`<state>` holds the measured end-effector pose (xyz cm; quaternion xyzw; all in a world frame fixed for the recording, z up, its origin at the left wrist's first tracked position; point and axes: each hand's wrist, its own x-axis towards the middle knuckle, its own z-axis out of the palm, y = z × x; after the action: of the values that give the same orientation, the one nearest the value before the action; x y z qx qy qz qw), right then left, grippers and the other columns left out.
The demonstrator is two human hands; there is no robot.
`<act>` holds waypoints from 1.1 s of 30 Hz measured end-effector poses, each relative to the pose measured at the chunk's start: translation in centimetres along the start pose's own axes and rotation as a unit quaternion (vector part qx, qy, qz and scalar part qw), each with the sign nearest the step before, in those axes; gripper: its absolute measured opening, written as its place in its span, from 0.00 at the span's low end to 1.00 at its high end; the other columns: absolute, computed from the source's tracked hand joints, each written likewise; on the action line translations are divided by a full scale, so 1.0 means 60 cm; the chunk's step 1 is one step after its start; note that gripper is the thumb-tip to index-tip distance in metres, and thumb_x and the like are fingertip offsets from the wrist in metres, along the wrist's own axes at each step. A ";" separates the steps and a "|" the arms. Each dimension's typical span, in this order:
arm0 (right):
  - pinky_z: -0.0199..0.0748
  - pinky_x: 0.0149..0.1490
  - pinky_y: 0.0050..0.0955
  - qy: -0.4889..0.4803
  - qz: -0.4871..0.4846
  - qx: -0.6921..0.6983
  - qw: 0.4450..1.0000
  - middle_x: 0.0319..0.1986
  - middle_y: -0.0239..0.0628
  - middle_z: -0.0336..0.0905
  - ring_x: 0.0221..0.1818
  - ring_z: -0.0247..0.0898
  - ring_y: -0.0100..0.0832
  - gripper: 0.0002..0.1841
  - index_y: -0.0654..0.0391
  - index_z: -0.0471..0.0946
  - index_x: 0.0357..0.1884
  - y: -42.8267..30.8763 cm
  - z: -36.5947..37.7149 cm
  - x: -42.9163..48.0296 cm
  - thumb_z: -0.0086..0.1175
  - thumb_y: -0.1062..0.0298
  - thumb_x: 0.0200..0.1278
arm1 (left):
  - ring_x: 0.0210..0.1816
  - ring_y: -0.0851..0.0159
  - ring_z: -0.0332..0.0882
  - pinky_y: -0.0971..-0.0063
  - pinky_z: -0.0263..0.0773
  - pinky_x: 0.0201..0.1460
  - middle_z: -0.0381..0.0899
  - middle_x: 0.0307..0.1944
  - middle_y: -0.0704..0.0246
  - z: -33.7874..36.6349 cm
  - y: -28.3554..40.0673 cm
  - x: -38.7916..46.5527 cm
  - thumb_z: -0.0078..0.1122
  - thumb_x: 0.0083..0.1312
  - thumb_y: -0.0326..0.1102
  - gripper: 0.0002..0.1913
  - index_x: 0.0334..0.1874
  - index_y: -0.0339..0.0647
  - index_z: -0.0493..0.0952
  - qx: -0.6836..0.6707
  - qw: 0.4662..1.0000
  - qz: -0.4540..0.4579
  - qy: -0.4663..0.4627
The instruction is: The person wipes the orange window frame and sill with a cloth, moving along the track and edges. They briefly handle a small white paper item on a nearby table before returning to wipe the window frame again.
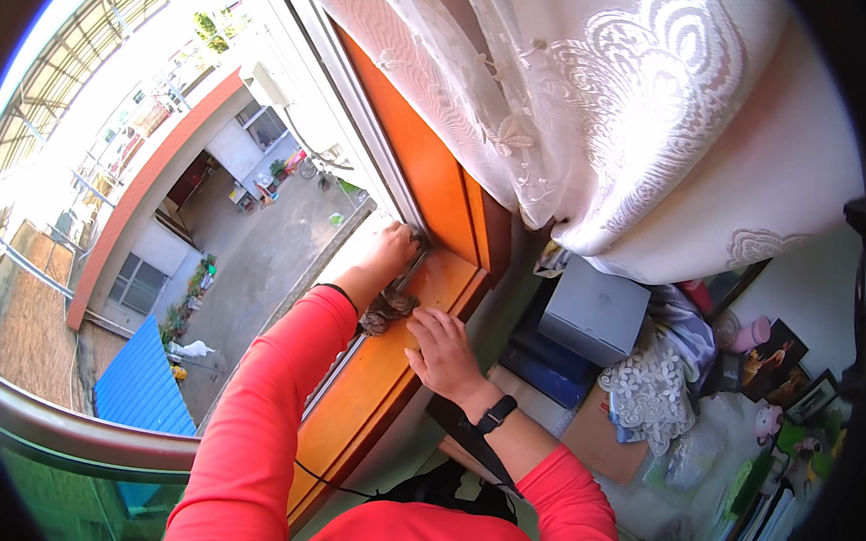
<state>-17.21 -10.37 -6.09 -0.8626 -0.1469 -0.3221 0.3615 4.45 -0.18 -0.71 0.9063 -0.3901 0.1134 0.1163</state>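
My left hand (390, 250) reaches over the window track to the corner where the metal window frame (381, 135) meets the wooden sill (368, 385). Its fingers are curled down, and a bit of dark material, apparently cloth, shows at the fingertips; most of it is hidden. Beside that wrist, a crumpled brown rag (387, 312) lies across the track and the sill's inner edge. My right hand (443, 352), with a black watch on the wrist, rests on the sill close to the rag. Its fingers are spread and it holds nothing.
A white lace curtain (632, 119) hangs bunched at the upper right. Below it, a grey box (596, 308) stands among folded fabric and picture frames. An open window sash (87, 429) swings outward at lower left, above a courtyard (257, 261). A black cord (330, 482) crosses the sill.
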 end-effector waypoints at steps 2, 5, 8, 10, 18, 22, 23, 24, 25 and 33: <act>0.62 0.70 0.49 0.001 0.000 -0.002 1.000 0.61 0.48 0.73 0.67 0.65 0.49 0.22 0.62 0.77 0.56 0.000 0.000 -0.001 0.63 0.66 0.60 | 0.42 0.44 0.82 0.55 0.78 0.48 0.82 0.39 0.54 -0.002 0.005 -0.006 0.60 0.67 0.41 0.13 0.39 0.35 0.80 -0.041 0.999 -0.008 0.014; 0.62 0.70 0.49 0.004 -0.002 -0.004 1.000 0.62 0.48 0.73 0.67 0.65 0.49 0.23 0.63 0.77 0.56 0.000 0.002 -0.002 0.63 0.66 0.60 | 0.47 0.40 0.80 0.52 0.76 0.53 0.80 0.41 0.47 -0.002 0.016 -0.006 0.61 0.64 0.36 0.12 0.41 0.33 0.78 -0.114 0.989 -0.088 0.035; 0.61 0.70 0.49 -0.002 -0.002 -0.007 1.000 0.62 0.48 0.73 0.67 0.65 0.49 0.23 0.63 0.76 0.57 0.003 0.003 -0.003 0.63 0.64 0.61 | 0.49 0.39 0.79 0.50 0.75 0.55 0.80 0.42 0.43 -0.016 0.024 0.010 0.61 0.61 0.33 0.12 0.42 0.31 0.77 -0.094 0.973 -0.203 -0.065; 0.60 0.72 0.49 -0.007 0.000 -0.006 1.000 0.62 0.48 0.73 0.68 0.63 0.48 0.24 0.63 0.76 0.58 0.004 0.004 -0.003 0.63 0.63 0.62 | 0.49 0.41 0.80 0.51 0.75 0.55 0.81 0.43 0.42 -0.037 0.029 0.022 0.61 0.61 0.33 0.13 0.43 0.30 0.77 -0.085 0.952 -0.259 -0.142; 0.60 0.71 0.48 -0.003 -0.006 0.001 1.000 0.62 0.48 0.72 0.68 0.63 0.48 0.24 0.62 0.75 0.58 0.005 0.002 -0.003 0.63 0.64 0.61 | 0.41 0.47 0.86 0.56 0.80 0.46 0.86 0.38 0.47 -0.042 0.059 0.038 0.61 0.59 0.30 0.10 0.38 0.30 0.82 -0.050 0.968 -0.230 -0.085; 0.60 0.71 0.48 0.007 -0.005 0.022 1.000 0.63 0.48 0.71 0.69 0.63 0.48 0.24 0.62 0.74 0.58 0.004 0.001 -0.003 0.63 0.65 0.60 | 0.33 0.52 0.86 0.59 0.79 0.41 0.86 0.29 0.53 0.010 0.027 0.033 0.57 0.58 0.27 0.09 0.33 0.32 0.86 -0.149 0.944 -0.279 -0.096; 0.60 0.71 0.48 0.002 -0.006 0.014 1.000 0.63 0.48 0.71 0.69 0.62 0.48 0.24 0.62 0.74 0.58 0.004 0.001 -0.003 0.63 0.65 0.60 | 0.29 0.56 0.85 0.61 0.79 0.38 0.85 0.25 0.56 0.027 0.029 0.030 0.56 0.58 0.27 0.09 0.32 0.33 0.86 -0.157 0.948 -0.268 -0.067; 0.60 0.71 0.48 0.001 -0.006 0.011 1.000 0.63 0.49 0.71 0.69 0.62 0.48 0.24 0.62 0.74 0.58 0.005 0.001 -0.002 0.63 0.65 0.60 | 0.25 0.61 0.84 0.63 0.78 0.35 0.84 0.21 0.59 0.037 0.028 0.030 0.54 0.58 0.26 0.10 0.31 0.35 0.87 -0.168 0.944 -0.276 -0.065; 0.60 0.71 0.48 0.000 -0.004 0.012 1.000 0.63 0.49 0.71 0.69 0.62 0.48 0.24 0.62 0.74 0.58 0.004 0.001 -0.002 0.63 0.66 0.60 | 0.26 0.61 0.83 0.64 0.78 0.34 0.83 0.21 0.60 0.041 0.027 0.030 0.54 0.59 0.26 0.10 0.31 0.35 0.87 -0.162 0.948 -0.270 -0.037; 0.61 0.70 0.49 -0.007 -0.012 0.017 1.000 0.64 0.49 0.70 0.69 0.63 0.50 0.25 0.62 0.73 0.59 0.008 -0.001 -0.004 0.63 0.66 0.61 | 0.30 0.71 0.79 0.72 0.75 0.37 0.84 0.27 0.71 -0.047 0.044 0.024 0.59 0.61 0.28 0.09 0.37 0.37 0.87 -0.326 0.889 -0.296 -0.125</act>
<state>-17.20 -10.75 -6.43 -0.8568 -0.1655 -0.3174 0.3712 3.17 -2.10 2.70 0.8975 -0.1302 -0.1740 0.3837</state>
